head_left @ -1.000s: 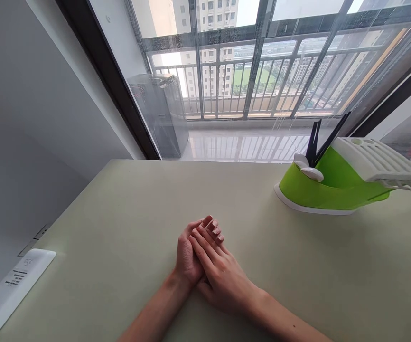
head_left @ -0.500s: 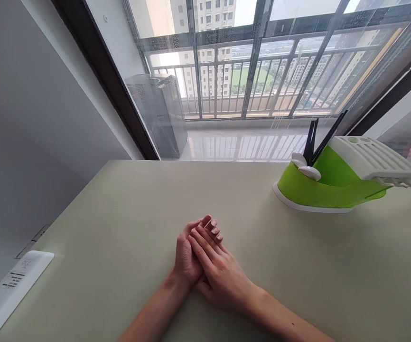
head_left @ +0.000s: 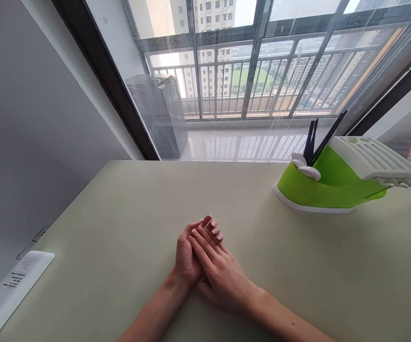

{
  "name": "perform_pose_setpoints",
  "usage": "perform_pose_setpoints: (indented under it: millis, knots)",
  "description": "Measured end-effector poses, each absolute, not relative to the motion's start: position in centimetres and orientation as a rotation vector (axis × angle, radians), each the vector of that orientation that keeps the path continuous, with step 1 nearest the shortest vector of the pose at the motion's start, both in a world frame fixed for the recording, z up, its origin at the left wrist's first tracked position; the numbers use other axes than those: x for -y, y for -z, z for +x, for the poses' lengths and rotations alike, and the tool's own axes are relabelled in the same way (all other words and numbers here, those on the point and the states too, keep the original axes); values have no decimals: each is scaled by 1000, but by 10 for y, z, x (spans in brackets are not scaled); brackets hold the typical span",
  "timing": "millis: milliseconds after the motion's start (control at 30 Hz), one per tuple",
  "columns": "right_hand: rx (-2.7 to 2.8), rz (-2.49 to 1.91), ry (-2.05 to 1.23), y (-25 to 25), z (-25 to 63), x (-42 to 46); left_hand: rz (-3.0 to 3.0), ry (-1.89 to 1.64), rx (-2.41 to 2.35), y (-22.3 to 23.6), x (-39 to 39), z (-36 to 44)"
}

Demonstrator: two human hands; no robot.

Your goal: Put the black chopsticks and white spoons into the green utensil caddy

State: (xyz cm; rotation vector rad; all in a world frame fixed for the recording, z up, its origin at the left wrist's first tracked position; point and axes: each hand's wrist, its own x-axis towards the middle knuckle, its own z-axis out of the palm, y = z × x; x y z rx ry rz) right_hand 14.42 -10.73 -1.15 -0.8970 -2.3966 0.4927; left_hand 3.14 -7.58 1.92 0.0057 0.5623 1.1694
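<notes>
My two hands rest together on the pale green tabletop [head_left: 127,209], low in the middle of the head view. With its palm turned up, my left hand [head_left: 185,259] has its fingers curled loosely round the fingers of my right hand. My right hand [head_left: 223,273] lies palm down across the left palm, its fingers straight and flat. Its thumb is mostly tucked underneath. Whatever lies between the two palms, if anything, is hidden.
On the right stands a green and white boat-shaped holder [head_left: 319,194] with black sticks [head_left: 310,142] in it. A long white object with printed text [head_left: 15,289] lies at the left edge. Beyond the table's far edge are glass panes and a balcony railing [head_left: 262,78].
</notes>
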Motion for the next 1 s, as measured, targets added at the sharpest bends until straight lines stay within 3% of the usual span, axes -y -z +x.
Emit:
perform_pose_setpoints:
  millis: [1000]
  knots:
    - [2416,-928,-509,7,144,106,77,-1191,-593,-16,77,32]
